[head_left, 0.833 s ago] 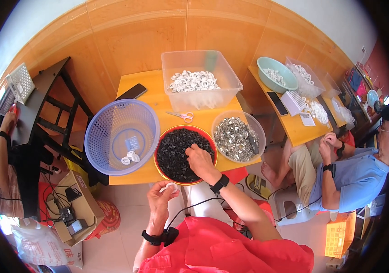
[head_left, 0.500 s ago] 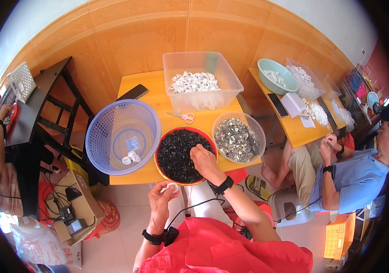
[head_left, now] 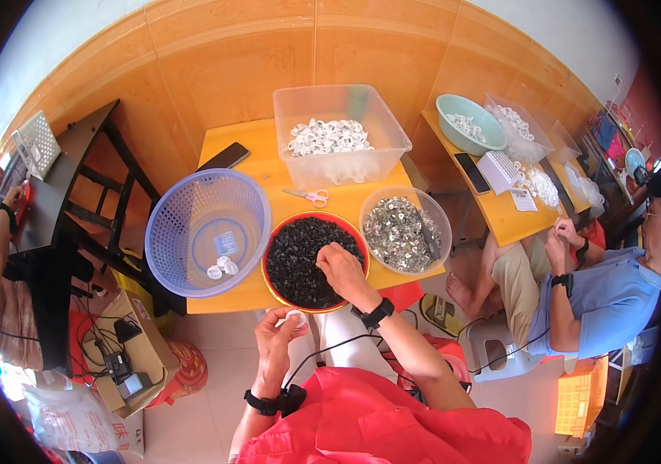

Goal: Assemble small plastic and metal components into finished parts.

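Note:
My left hand (head_left: 273,340) is closed in a pinch on a small white round plastic piece (head_left: 296,317), just off the table's near edge. My right hand (head_left: 342,272) dips into a red bowl with a yellow rim (head_left: 269,284), its fingers bunched together among many small black parts (head_left: 299,259). Whatever its fingertips hold is hidden. Left of the bowl stands a purple mesh basket (head_left: 166,240) with a few white round pieces (head_left: 224,267) at its bottom. A translucent round tub (head_left: 444,246) of small metal parts stands close on the right.
Behind the bowl lie scissors (head_left: 311,196); a clear box (head_left: 346,170) of white rings stands at the back, beside a black phone (head_left: 226,157). Co-workers sit left and right at other tables. A cardboard box (head_left: 153,363) with cables is on the floor at left.
My right hand has shifted slightly left within the black parts. My left hand still holds the white piece, almost unmoved. The view has shifted a little.

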The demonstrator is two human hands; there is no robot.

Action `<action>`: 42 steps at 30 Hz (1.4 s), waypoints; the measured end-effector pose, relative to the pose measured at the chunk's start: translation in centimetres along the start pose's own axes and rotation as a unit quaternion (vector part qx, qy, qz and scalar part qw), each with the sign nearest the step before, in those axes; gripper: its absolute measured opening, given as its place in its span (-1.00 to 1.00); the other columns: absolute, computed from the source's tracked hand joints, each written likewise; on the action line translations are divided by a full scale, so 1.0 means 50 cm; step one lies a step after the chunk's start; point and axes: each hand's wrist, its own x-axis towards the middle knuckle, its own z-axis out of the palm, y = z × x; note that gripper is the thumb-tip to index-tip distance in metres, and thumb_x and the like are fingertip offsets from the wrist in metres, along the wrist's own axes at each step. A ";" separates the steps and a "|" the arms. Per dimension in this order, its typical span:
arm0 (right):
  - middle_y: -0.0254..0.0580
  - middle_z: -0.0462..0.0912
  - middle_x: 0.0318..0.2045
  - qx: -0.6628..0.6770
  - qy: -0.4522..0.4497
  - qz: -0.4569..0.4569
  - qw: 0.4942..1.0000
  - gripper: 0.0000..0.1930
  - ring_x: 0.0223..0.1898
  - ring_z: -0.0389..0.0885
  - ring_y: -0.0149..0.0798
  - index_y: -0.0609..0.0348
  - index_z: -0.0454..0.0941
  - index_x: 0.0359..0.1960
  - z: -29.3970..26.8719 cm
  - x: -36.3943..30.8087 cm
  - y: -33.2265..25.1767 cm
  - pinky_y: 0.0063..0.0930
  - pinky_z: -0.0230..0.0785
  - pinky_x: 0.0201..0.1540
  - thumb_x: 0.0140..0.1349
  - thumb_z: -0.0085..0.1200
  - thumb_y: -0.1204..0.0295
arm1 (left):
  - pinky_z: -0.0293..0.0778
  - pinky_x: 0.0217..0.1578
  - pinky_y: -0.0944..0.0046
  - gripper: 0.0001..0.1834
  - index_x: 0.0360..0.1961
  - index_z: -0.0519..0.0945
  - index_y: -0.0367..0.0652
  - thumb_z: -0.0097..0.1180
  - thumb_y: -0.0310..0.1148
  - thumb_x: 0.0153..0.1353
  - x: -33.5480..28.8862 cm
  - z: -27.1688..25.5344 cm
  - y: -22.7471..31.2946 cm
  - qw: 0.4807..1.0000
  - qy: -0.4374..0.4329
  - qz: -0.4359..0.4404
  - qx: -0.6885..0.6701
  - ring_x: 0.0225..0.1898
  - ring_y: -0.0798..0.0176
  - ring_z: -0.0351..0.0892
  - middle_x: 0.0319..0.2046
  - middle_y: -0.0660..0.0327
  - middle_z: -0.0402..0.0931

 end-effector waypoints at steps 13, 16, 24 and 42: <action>-0.17 0.60 -0.33 0.694 -0.110 0.266 0.660 -0.80 -0.34 0.63 -0.37 0.28 0.49 -0.15 -0.062 -0.014 -0.001 -0.59 0.54 -0.25 0.22 0.03 0.47 | 0.56 -0.42 0.39 -0.82 -0.25 0.55 -0.31 0.13 -0.54 0.09 -0.002 0.008 0.001 1.000 -0.013 0.001 0.004 -0.46 0.29 0.59 -0.37 0.18 0.55; -0.17 0.60 -0.31 0.712 -0.129 0.247 0.645 -0.79 -0.31 0.63 -0.35 0.29 0.48 -0.11 -0.071 -0.024 -0.017 -0.59 0.54 -0.22 0.23 0.00 0.50 | 0.56 -0.43 0.39 -0.82 -0.24 0.55 -0.31 0.13 -0.54 0.09 -0.004 0.012 0.007 1.000 -0.012 0.002 0.004 -0.47 0.30 0.59 -0.37 0.18 0.55; -0.20 0.60 -0.34 0.596 -0.154 0.201 0.762 -0.87 -0.31 0.62 -0.36 0.29 0.50 -0.23 -0.127 -0.044 -0.107 -0.56 0.52 -0.22 0.20 0.02 0.55 | 0.52 -0.42 0.41 -0.83 -0.23 0.53 -0.30 0.10 -0.53 0.11 -0.023 0.029 0.049 1.000 -0.018 0.002 -0.002 -0.45 0.30 0.58 -0.38 0.19 0.54; -0.21 0.56 -0.30 0.588 -0.177 0.185 0.767 -0.82 -0.27 0.59 -0.40 0.34 0.51 -0.17 -0.129 -0.079 -0.132 -0.54 0.49 -0.15 0.22 0.00 0.55 | 0.41 -0.49 0.47 -0.83 -0.22 0.52 -0.30 0.08 -0.55 0.12 -0.046 0.043 0.088 0.999 -0.041 0.015 0.003 -0.46 0.32 0.56 -0.40 0.19 0.54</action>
